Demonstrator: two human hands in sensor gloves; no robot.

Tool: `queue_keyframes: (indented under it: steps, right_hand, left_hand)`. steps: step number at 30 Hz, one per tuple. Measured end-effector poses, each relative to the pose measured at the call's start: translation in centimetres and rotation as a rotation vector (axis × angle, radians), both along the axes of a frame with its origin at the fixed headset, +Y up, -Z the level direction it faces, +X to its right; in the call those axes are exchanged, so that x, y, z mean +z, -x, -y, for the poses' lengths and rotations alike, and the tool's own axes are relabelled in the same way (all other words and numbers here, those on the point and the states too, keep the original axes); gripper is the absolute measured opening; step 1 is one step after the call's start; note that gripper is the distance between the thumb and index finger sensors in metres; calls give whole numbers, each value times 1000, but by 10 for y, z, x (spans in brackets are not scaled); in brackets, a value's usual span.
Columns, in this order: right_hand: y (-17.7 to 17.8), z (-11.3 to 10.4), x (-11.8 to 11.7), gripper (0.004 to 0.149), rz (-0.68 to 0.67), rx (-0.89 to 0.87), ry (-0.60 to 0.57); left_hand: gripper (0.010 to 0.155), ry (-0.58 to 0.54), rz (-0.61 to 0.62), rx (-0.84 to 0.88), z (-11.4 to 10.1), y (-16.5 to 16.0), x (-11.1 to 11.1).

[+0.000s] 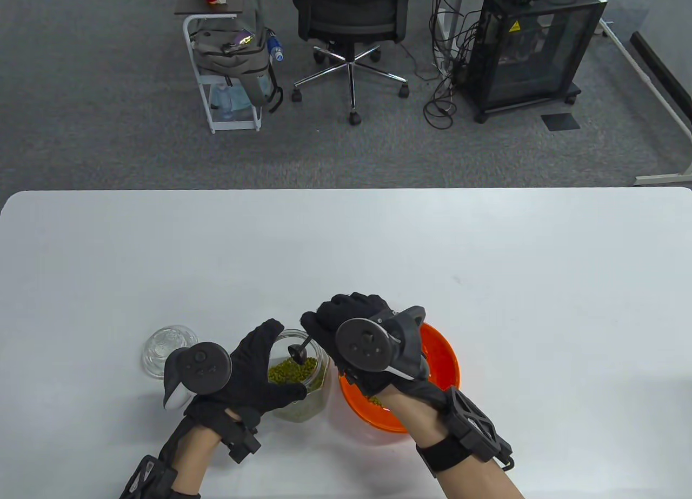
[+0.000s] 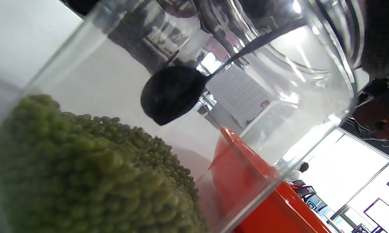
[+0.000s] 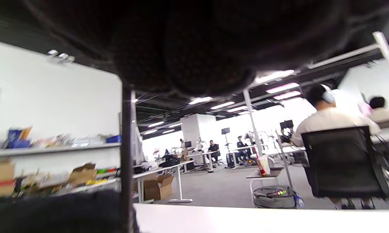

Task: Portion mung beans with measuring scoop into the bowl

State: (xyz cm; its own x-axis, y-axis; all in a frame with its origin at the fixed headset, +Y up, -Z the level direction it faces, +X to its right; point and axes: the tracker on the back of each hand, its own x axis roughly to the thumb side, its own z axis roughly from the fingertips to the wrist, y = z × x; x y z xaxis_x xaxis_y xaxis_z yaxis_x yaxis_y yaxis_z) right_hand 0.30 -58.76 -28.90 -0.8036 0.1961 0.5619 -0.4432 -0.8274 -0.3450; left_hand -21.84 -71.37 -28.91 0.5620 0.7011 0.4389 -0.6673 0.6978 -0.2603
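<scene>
Left grip (image 1: 254,372) clasped jar (image 1: 300,391); right grip (image 1: 346,326) pinched scoop (image 1: 298,351) above beans (image 1: 292,370). Dip deep, lift level.

Jar (image 1: 303,380) sits on the table (image 1: 486,261) with the bowl (image 1: 446,358) just beside it at 3 o'clock, lid (image 1: 165,347) at 9 o'clock, scoop (image 1: 298,351) in the jar's mouth.

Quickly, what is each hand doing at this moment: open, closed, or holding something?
Left hand: holding the glass jar of mung beans.
Right hand: holding the measuring scoop by its handle, its head inside the jar.
</scene>
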Motion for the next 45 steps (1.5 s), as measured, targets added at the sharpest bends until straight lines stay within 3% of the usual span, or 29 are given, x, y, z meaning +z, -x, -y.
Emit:
queue_keyframes:
  steps: [5, 8, 19, 29, 37, 40, 45]
  right_hand:
    - [21, 12, 13, 41, -57, 126, -134]
    - [24, 20, 15, 41, -88, 116, -142]
    - [-6, 54, -10, 43, -174, -296, 324]
    - [-45, 74, -30, 44, -23, -568, 678]
    - [-73, 83, -31, 44, 140, -733, 783]
    - [-82, 82, -29, 43, 180, -746, 772]
    - [-96, 84, -31, 43, 190, -815, 804]
  left_hand:
    - [124, 0, 0, 0, 0, 0, 0]
    - [124, -1, -1, -1, 0, 0, 0]
    - [124, -1, 1, -2, 0, 0, 0]
    - [124, -2, 0, -7, 0, 0, 0]
    - [124, -1, 0, -9, 0, 0, 0]
    - [124, -1, 0, -10, 0, 1, 0]
    - [124, -2, 0, -13, -1, 1, 0]
